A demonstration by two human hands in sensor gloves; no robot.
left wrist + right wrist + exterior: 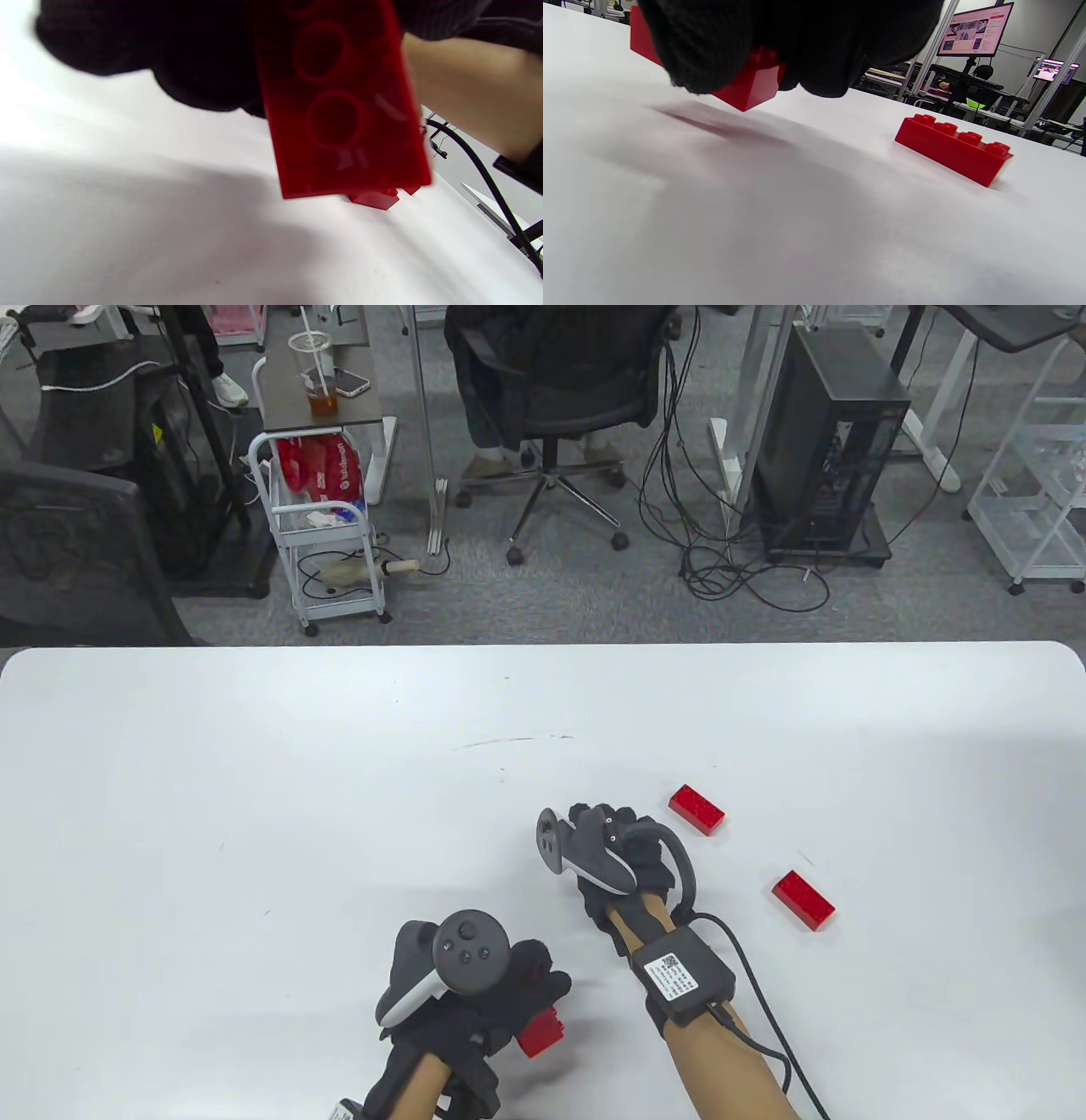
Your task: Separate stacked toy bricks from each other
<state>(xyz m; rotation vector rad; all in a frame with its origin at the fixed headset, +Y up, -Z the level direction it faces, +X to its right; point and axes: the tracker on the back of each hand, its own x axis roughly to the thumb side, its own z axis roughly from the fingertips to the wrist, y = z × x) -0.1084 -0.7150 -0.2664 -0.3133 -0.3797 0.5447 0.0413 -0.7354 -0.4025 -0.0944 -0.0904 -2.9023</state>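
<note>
My left hand (530, 993) grips a red brick (541, 1032) near the table's front edge. The left wrist view shows its hollow underside (339, 110) lifted off the table. My right hand (598, 819) is further out, palm down. The table view hides what it holds, but in the right wrist view its gloved fingers (712, 46) grip another red brick (751, 87) just above the white table (755, 212). Two single red bricks lie on the table to the right of that hand, one near (696, 809) and one further right (803, 899). The near one shows in the right wrist view (953, 149).
A small red piece (373, 198) shows past the end of the left hand's brick; I cannot tell what it belongs to. My right forearm carries a black box (683, 974) with a cable trailing to the front edge. The table's far edge (543, 646) borders office floor.
</note>
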